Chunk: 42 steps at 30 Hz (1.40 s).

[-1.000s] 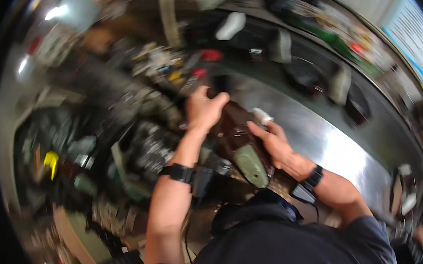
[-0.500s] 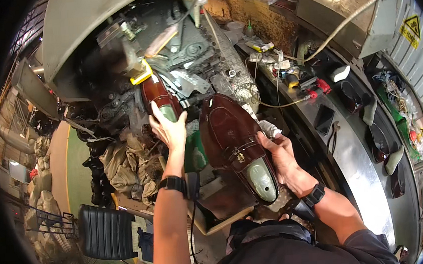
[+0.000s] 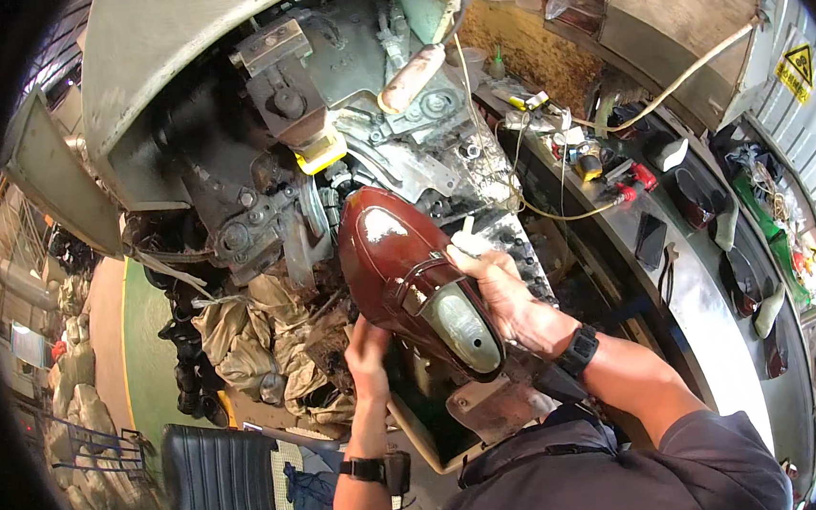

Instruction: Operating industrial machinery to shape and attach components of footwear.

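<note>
A glossy reddish-brown loafer (image 3: 389, 280) on a grey-green shoe last (image 3: 461, 326) fills the middle, toe pointing away and heel toward me. My right hand (image 3: 507, 300) grips its right side, thumb near the strap. Beside that thumb is a small white piece (image 3: 469, 240) that I cannot make out. At the shoe's lower left edge, my left hand (image 3: 368, 354) reaches up against or behind it, its fingers mostly hidden. Beyond the toe stands a metal machine head with a yellow-edged block (image 3: 321, 153). No shoe shows under that block.
An open tray (image 3: 404, 423) sits below the shoe. Beige cloths (image 3: 267, 348) lie left, near a black chair (image 3: 216, 474). On the right, a metal bench holds a phone (image 3: 651, 241) and a red tool (image 3: 636, 182); more shoes (image 3: 744, 281) line a dark belt.
My left hand has come down and back from the machine; the shoe it held there is out of sight. The loafer in my right hand has shifted left, and the view has turned slightly.
</note>
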Tool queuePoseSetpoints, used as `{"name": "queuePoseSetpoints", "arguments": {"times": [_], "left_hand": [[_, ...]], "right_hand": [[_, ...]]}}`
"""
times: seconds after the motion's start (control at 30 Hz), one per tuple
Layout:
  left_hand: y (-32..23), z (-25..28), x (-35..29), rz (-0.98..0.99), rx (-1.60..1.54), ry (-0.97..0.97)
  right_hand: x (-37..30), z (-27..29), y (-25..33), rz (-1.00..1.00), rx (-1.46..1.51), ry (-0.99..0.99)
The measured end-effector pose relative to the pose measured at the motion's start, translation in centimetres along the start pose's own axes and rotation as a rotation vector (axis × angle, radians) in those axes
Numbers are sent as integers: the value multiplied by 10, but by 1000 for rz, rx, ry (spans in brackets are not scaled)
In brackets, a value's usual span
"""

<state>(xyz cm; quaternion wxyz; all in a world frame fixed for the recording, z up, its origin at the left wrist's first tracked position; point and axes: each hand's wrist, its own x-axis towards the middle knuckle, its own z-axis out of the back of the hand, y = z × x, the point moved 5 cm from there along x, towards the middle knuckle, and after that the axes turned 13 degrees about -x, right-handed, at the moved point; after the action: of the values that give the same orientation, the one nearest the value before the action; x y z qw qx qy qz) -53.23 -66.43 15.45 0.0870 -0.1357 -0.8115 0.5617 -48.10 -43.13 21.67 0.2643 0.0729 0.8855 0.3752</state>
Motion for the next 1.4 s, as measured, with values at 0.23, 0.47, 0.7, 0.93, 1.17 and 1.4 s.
{"name": "queuePoseSetpoints", "arguments": {"times": [0.23,0.47,0.7,0.93,1.17,1.4], "left_hand": [[-28,-75,42,146,-754,-353],[-6,-64,72,232,-821,-444],[-5,-68,82,281,-876,-431],[1,-69,82,254,-935,-491],[46,-37,96,102,-934,-505],[42,-44,99,-3,-815,-557]], "right_hand": [[69,-16,-25,122,-125,101],[100,-23,-33,143,-160,-24],[120,-16,-48,120,-64,94],[125,-12,-55,72,-50,161],[111,-31,-47,50,-20,83],[124,-23,-46,144,14,100]]}}
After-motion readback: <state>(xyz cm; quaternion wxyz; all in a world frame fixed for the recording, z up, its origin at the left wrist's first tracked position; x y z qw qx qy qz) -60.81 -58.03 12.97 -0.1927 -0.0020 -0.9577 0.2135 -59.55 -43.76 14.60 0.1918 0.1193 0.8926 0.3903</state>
